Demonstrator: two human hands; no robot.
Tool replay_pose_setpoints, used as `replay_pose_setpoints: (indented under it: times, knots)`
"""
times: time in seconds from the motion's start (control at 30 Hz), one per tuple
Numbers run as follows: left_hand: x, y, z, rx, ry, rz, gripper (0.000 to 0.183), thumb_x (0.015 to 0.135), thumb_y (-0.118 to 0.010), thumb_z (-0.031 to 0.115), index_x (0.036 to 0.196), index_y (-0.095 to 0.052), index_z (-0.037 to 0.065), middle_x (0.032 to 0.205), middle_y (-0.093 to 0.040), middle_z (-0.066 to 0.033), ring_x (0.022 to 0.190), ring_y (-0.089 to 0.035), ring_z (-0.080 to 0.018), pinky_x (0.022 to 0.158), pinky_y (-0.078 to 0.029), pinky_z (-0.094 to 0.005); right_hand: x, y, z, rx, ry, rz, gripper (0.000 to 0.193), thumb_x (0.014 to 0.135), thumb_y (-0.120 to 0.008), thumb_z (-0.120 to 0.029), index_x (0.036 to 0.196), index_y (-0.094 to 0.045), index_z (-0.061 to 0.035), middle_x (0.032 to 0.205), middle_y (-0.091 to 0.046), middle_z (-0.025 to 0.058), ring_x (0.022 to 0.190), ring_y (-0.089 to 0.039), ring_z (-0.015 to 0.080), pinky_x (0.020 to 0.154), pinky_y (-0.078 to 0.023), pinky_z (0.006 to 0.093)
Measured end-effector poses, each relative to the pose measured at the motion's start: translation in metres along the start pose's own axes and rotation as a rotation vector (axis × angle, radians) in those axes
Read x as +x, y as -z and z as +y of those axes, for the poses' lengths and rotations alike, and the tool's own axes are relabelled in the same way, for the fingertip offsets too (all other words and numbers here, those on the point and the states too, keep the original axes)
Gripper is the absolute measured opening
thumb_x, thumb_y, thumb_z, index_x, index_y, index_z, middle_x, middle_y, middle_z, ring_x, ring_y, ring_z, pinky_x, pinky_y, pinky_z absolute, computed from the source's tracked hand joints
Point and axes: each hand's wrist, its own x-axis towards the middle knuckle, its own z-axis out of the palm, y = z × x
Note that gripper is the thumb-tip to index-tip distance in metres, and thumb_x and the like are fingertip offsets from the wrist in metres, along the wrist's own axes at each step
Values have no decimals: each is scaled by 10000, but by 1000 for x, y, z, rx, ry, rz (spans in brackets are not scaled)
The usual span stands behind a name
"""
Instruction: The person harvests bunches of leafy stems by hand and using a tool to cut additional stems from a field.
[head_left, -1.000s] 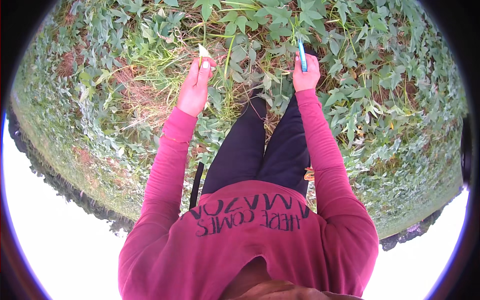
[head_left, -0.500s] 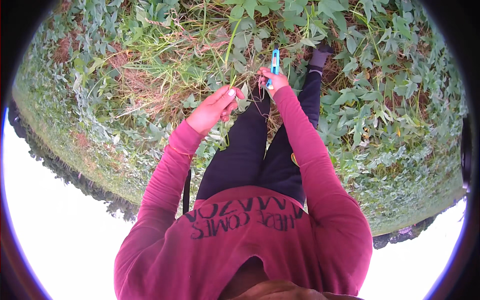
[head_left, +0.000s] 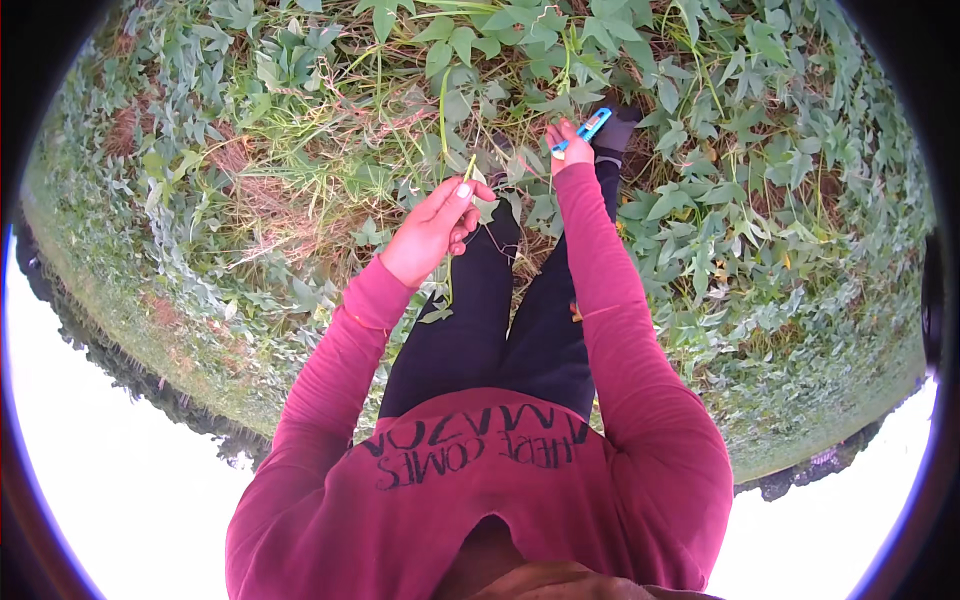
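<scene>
My left hand (head_left: 437, 226) is closed, thumb against the fingers, around a thin green leafy vine (head_left: 471, 168). The vine's tip sticks up above the thumb, and its lower part hangs down over my dark trouser leg. Farther forward and to the right, my right hand (head_left: 572, 150) grips a blue box cutter (head_left: 597, 122), which slants up and right across the palm. The fingertips of this hand are among the leaves near my foot; whether they also hold a stem, I cannot tell.
Low leafy vines (head_left: 720, 200) cover the ground on both sides. Dry brown grass (head_left: 265, 205) and green blades lie mixed in at the left. My shoe (head_left: 618, 128) stands among the leaves just beyond my right hand. A row of dark trees lines the field's far edge.
My right hand has moved right and slightly forward, away from the left, and the box cutter has tilted to the right. My left hand stays nearly in place with the vine.
</scene>
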Motion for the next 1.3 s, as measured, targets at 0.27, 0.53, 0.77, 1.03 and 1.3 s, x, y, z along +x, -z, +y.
replay_pose_setpoints:
  times: [0.27,0.53,0.77,1.03,1.3]
  knots:
    - [31,-3,1,46,-31,67,372,1069,-353,326,1169,-555,30,839,-547,-13,699,-501,-91,629,-461,-244,61,8,-1,-105,152,221,171,904,-592,-6,1073,-571,-17,936,-613,72,755,-629,211,613,-511,343]
    - [57,-40,10,-162,-180,55,346,1040,-470,262,1273,-570,27,1190,-623,-84,1036,-638,-199,839,-566,-359,-226,-53,-91,-454,574,-267,439,824,-714,54,1245,-609,-14,1029,-694,91,835,-660,126,760,-547,264]
    - [41,-44,24,-228,-268,213,267,1053,-425,289,1118,-550,63,1067,-608,-57,899,-631,-171,765,-575,-356,-271,-109,-107,-998,924,-497,233,798,-746,-38,1030,-731,-55,1093,-666,104,940,-656,200,815,-521,306]
    - [82,-4,32,-157,-192,389,197,1036,-468,298,1060,-515,108,842,-509,1,556,-430,-86,552,-448,-281,-96,-131,-124,-1521,936,61,186,818,-697,-154,984,-730,-78,1125,-650,204,1062,-613,343,881,-500,402]
    - [233,-32,8,37,-20,196,342,972,-567,279,1247,-598,78,853,-630,-17,554,-434,-82,488,-361,-238,-86,-41,-103,-1153,784,-86,138,793,-702,-111,898,-714,-22,840,-690,176,775,-675,354,736,-537,393]
